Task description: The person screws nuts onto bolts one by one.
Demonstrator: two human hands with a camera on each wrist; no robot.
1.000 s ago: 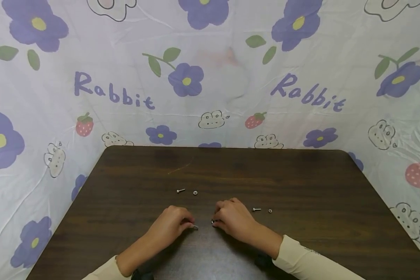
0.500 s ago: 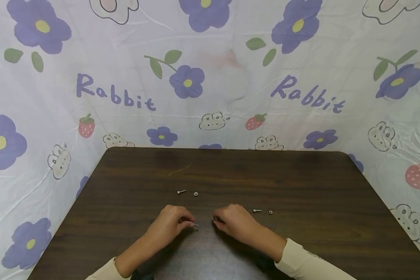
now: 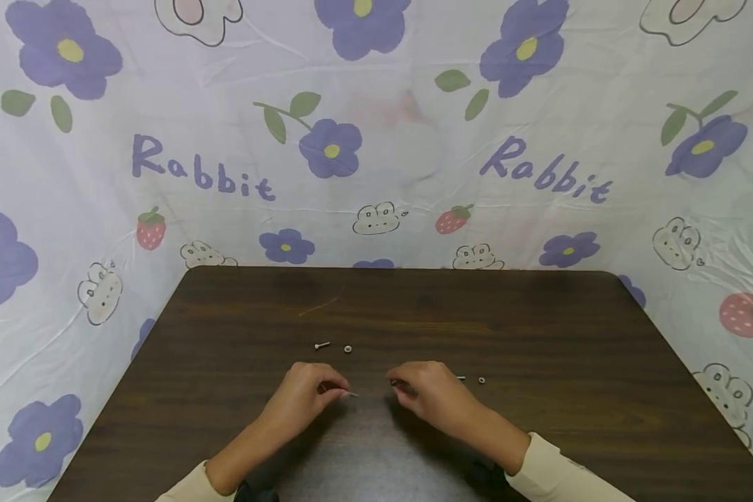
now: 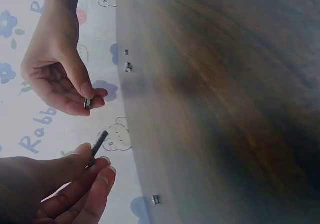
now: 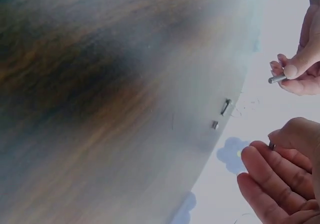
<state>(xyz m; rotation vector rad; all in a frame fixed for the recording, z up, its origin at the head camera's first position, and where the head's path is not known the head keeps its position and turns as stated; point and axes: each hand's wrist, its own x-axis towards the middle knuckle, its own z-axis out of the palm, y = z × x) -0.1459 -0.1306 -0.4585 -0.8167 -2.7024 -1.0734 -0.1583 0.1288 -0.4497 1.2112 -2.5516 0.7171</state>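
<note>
Nearest, two cream cloth sleeves point(image 3: 561, 474) reach in over the near part of a dark brown, wood-grained table point(image 3: 527, 328); beyond the cuffs, above the table's near middle, the left hand point(image 3: 304, 392) and the right hand point(image 3: 438, 392) face each other, apart, with a gap between.

The left thumb and fingers pinch a slim silver metal screw point(image 4: 100, 143) by its head end, its threaded tip pointing across toward the right hand; the right thumb and a fingertip pinch a small silver metal nut point(image 4: 88, 104), which does not touch the screw; the step in hand looks like lining these two up; the next move seems to call for a light grip, the tip square to the nut's hole, and the hands closing the gap; which way the hole faces is too small to tell.

Farther, right of the table's middle, a partly hidden silver screw point(image 3: 461, 378) lies behind the right hand, with a ring-shaped silver nut point(image 3: 482, 381) beside it; farther yet, left of the table's middle, lie a loose silver screw point(image 3: 322, 346) and a round silver nut point(image 3: 348, 349); past the table's far edge hangs a white cloth printed with purple flowers point(image 3: 401, 160).
</note>
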